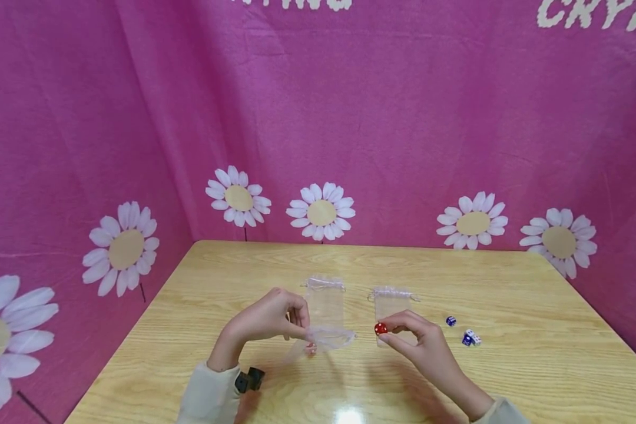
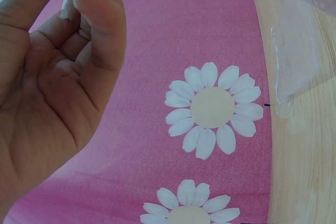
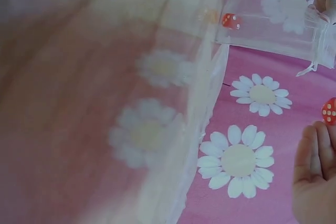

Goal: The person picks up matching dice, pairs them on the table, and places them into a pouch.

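Fingers of the right hand pinch a red die, while the left hand pinches a sheer bag.

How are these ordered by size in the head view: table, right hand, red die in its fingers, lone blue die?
1. Table
2. Right hand
3. Red die and blue die: too alike to rank

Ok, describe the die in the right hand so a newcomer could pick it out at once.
Over the wooden table, right of centre in the head view, is the right hand. It pinches a red die with pale pips. Unlike the second red die, which sits inside the sheer pouch held by the left hand, this one is uncovered.
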A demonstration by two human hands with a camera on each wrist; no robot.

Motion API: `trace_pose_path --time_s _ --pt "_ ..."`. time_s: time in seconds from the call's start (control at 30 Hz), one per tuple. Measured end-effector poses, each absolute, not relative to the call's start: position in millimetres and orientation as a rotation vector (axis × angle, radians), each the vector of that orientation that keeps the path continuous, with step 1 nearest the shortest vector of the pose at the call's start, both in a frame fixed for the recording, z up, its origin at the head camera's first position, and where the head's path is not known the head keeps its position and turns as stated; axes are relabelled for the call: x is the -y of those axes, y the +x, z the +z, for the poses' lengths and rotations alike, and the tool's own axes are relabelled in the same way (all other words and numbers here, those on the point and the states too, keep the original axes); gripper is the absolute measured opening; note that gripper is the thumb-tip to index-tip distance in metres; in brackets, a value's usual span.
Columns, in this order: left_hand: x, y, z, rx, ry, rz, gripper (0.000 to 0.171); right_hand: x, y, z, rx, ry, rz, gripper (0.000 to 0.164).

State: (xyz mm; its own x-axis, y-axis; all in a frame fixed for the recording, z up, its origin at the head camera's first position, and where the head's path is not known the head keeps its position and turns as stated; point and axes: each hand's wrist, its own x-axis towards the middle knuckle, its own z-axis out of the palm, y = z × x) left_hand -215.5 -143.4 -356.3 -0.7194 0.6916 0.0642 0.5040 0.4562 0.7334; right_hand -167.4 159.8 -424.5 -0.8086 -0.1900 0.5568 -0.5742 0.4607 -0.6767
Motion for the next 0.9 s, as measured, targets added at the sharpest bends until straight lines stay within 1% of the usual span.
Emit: trace_pose_path --time_s 0.23,0.63,0.9 --pt "143.0 -215.2 -356.3 -2.461 1.034 1.121 0.014 -154.4 -164.6 -418.6 2.239 0.740 1.350 0.022" --pt "142.6 -215.2 -355.9 -2.468 1.054 1.118 0.014 -117.1 -174.4 -402.0 2.074 1.161 1.139 0.027" --pt "143.4 -215.5 -356.4 -2.468 1.063 1.116 0.015 -109.0 -181.6 -402.1 2.067 1.216 0.985 0.022"
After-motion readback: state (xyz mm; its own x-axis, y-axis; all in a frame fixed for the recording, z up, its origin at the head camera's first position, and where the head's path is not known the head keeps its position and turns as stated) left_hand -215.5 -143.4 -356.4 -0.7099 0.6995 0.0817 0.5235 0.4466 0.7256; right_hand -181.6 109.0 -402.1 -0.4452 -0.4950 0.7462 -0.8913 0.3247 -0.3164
